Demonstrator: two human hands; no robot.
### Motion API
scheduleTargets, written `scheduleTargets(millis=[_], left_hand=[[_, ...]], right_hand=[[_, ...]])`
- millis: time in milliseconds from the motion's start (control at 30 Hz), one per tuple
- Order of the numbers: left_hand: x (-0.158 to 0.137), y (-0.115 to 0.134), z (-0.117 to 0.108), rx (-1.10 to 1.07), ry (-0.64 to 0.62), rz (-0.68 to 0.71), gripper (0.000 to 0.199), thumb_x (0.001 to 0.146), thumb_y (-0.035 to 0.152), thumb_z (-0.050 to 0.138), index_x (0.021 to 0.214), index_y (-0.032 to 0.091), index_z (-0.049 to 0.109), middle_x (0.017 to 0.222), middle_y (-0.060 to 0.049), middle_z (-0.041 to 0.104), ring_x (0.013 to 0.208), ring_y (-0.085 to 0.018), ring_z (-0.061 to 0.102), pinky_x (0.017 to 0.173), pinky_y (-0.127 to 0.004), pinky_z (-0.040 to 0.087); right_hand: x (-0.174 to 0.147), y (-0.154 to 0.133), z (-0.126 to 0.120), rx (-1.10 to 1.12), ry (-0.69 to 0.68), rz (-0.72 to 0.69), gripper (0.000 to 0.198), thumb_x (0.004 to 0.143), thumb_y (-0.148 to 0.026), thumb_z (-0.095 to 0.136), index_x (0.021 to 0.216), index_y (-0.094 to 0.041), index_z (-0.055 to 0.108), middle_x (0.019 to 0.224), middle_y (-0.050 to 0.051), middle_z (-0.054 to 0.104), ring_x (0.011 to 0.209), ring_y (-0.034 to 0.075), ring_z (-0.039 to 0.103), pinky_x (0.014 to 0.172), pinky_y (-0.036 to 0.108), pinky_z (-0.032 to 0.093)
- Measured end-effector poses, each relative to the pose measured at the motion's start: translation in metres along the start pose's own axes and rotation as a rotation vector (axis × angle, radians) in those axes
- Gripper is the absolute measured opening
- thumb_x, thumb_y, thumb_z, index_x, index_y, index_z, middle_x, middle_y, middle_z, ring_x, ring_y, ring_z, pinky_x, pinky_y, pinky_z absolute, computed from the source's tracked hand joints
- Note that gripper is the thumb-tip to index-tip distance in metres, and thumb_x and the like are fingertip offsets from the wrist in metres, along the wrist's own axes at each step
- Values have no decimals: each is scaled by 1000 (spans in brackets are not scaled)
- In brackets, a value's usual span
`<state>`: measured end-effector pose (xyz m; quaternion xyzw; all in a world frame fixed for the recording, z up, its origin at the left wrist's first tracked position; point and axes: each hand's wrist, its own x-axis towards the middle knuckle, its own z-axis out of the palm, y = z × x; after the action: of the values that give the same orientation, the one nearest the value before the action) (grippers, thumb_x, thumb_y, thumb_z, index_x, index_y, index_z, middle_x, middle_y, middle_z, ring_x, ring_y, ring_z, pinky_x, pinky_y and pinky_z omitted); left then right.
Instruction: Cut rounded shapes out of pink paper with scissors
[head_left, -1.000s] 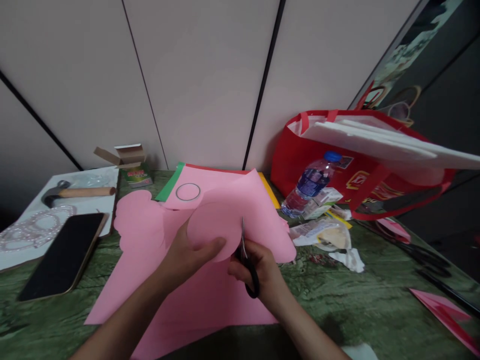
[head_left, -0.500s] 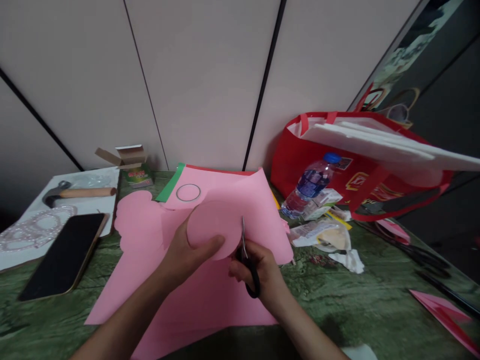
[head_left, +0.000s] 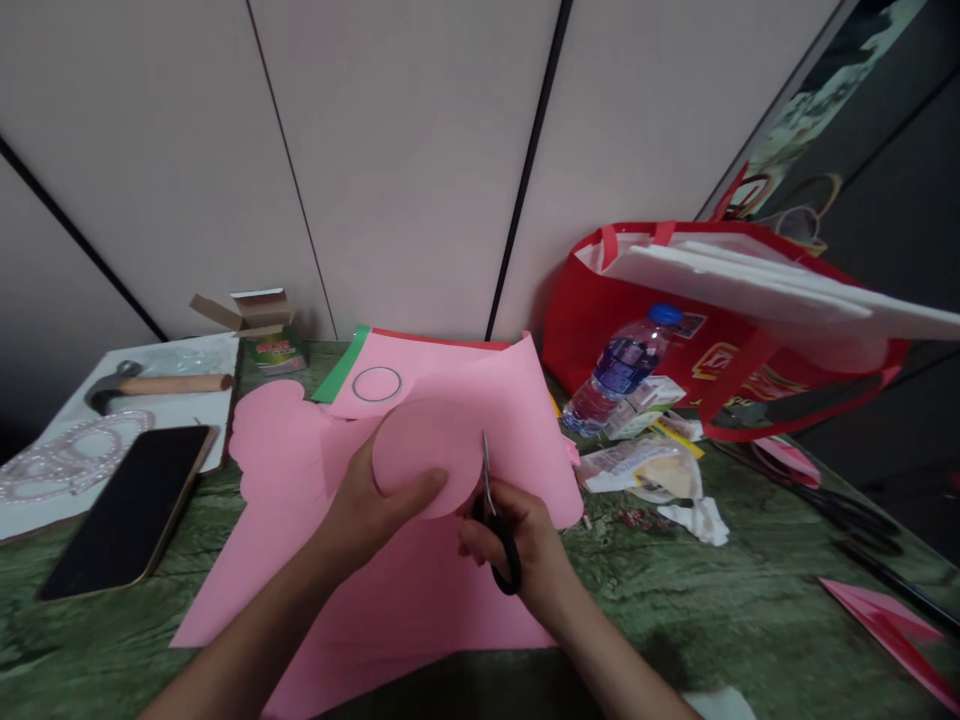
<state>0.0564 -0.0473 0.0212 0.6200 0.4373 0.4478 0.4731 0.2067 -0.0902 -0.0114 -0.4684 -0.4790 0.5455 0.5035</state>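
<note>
My left hand (head_left: 390,505) grips a round pink paper piece (head_left: 427,450), with the thumb on top and the other fingers hidden beneath. In my right hand (head_left: 525,545) is a pair of scissors (head_left: 491,505) with black handles. Their blades point away from me along the right edge of the round piece; whether the blades are parted I cannot tell. Large pink paper sheets (head_left: 420,620) lie under both hands. On the sheet behind rests a thin dark ring or drawn circle (head_left: 377,384). To the left is a scalloped pink paper shape (head_left: 274,440).
Left are a phone (head_left: 127,515), a hammer (head_left: 180,384), a beaded string (head_left: 75,455) and an open small box (head_left: 274,345). A bottle (head_left: 622,365) leans by a red bag (head_left: 577,320) at right, near plastic wrappers (head_left: 645,465). Black-handled scissors (head_left: 847,510) lie far right.
Almost nothing differs. The round paper piece and my left hand have shifted very slightly, and the pink sheet's right edge has moved a little.
</note>
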Motion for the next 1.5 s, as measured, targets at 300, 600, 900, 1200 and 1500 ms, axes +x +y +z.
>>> scheduleTargets(millis=[300, 600, 900, 1200, 1500], left_hand=[[0, -1, -1, 73, 48, -20, 39, 69, 37, 68, 100, 17, 58, 87, -5, 70, 76, -21, 66, 60, -26, 53], [1, -3, -1, 54, 42, 2, 42, 70, 37, 68, 106, 19, 57, 91, -4, 70, 79, -20, 65, 61, -24, 52], [1, -7, -3, 16, 55, 13, 45, 70, 36, 68, 110, 21, 56, 98, -5, 68, 87, -22, 64, 66, -26, 52], [2, -14, -5, -6, 81, -30, 46, 69, 36, 69, 110, 19, 57, 97, -7, 68, 88, -24, 64, 66, -27, 52], [1, -8, -3, -24, 88, -55, 46, 68, 38, 69, 107, 17, 58, 97, -8, 69, 88, -26, 64, 64, -29, 53]], right_hand=[[0, -1, 1, 30, -14, 4, 29, 60, -42, 70, 65, -18, 52, 47, -5, 49, 41, 9, 43, 39, 22, 35], [0, -1, 2, 42, -1, 11, 28, 60, -39, 70, 63, -18, 52, 45, -6, 47, 40, 9, 44, 38, 21, 36], [-1, -1, 1, 58, -15, -1, 24, 62, -36, 69, 61, -18, 53, 44, -5, 48, 38, 8, 43, 37, 20, 35], [-1, -1, 0, 38, -22, -11, 23, 64, -37, 68, 61, -18, 54, 44, -6, 48, 38, 8, 43, 36, 20, 36], [-2, 1, 0, 46, -29, -12, 24, 64, -38, 68, 60, -18, 54, 43, -6, 47, 37, 8, 44, 35, 19, 37]])
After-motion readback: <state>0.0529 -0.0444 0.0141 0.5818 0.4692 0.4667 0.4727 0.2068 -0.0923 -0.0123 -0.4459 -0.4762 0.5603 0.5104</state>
